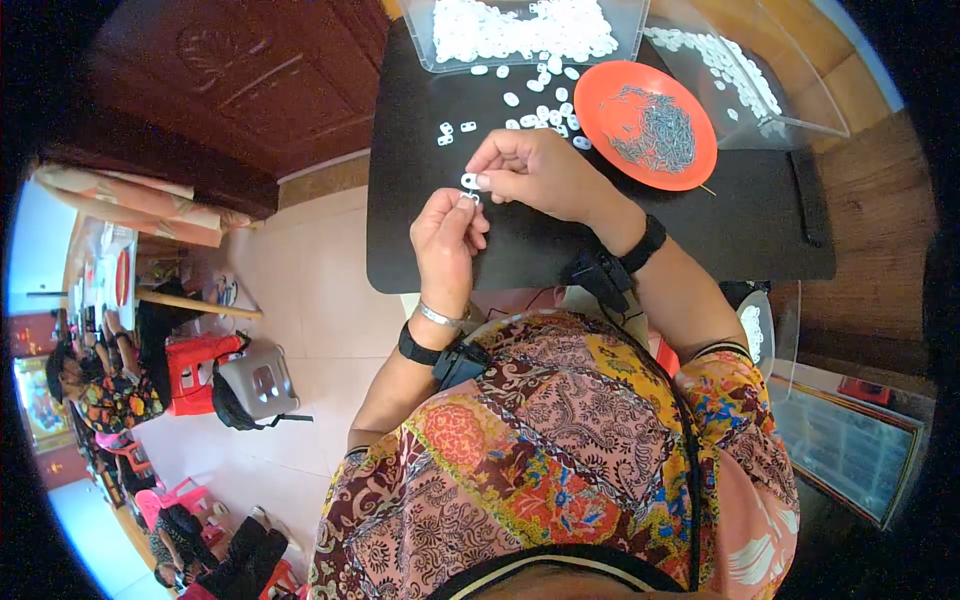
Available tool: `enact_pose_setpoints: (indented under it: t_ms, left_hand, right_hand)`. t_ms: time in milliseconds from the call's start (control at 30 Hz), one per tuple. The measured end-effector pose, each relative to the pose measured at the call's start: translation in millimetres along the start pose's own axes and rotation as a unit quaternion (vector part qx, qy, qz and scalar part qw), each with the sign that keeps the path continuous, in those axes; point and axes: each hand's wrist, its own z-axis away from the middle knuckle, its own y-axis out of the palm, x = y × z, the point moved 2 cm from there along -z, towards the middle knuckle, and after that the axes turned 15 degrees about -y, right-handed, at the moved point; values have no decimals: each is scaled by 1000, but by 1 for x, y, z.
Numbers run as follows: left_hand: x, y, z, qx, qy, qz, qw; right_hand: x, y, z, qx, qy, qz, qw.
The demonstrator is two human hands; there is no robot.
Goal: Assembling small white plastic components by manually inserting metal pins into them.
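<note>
Over the near left part of the dark table, my two hands meet at their fingertips. My right hand (540, 172) pinches a small white oval plastic piece (469, 181) with a dark hole in it. Just below, my left hand (447, 235) is closed with thumb and finger on a second small white plastic piece (474, 199), partly covered by the fingers. The two pieces are very close; whether they are joined I cannot tell. Beyond my right hand lie loose white oval pieces (540, 118), and three small white pieces (446, 134) lie further left.
An orange-red plate (590, 115) with many thin grey metal pins sits right of the loose pieces. Two clear bins, one at the back (432, 68) and one at the right (815, 125), hold white pieces. Other people (115, 385) sit at far left by stools.
</note>
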Motion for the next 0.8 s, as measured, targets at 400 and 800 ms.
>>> enact_pose_setpoints:
  t_ms: [400, 800]
  left_hand:
    - [4, -4, -3, -2, 0, 25, 1000]
    - [-6, -6, -1, 79, -18, 109, 991]
  right_hand:
    - [-9, 6, 0, 37, -30, 31, 998]
    - [7, 11, 2, 21, -103, 124, 987]
